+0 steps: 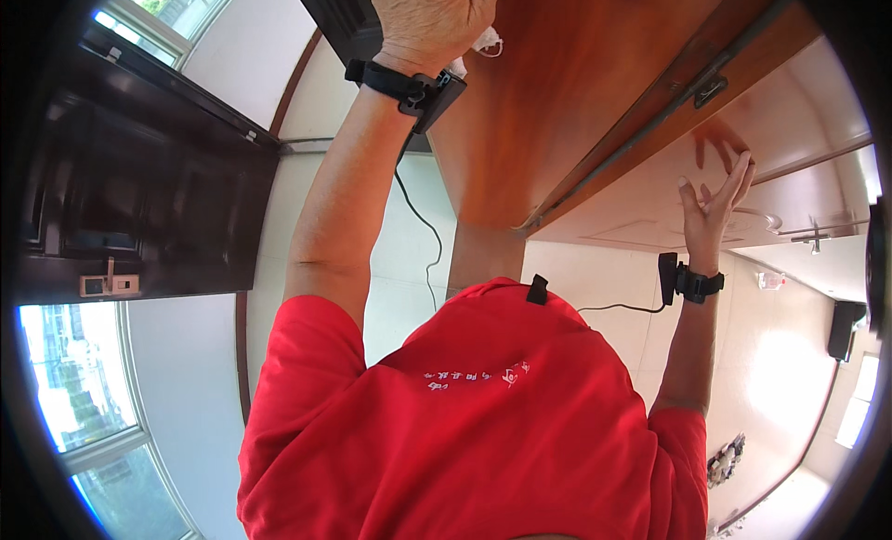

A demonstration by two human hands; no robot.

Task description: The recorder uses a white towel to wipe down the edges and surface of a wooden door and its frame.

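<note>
At the top edge, my left hand (435,14) is partly cut off, its fingers out of view. It is beside a reddish-brown wooden panel (516,115). A white piece of cloth or paper with a thin loop (490,44) shows by its wrist; whether the hand grips it cannot be seen. On the right, my right hand (718,191) has its fingers spread against the glossy face of a wooden door (641,212), which reflects them. No object shows in that hand. Both wrists wear black straps with a small device and a cable.
A metal lock plate (711,90) sits along the wooden edge beside a dark strip (627,146). The door carries a metal handle (815,240). At left stands a dark panelled door (153,184) with a lever handle (109,282). A plastic bottle (771,281) is on the pale tiled floor (613,275).
</note>
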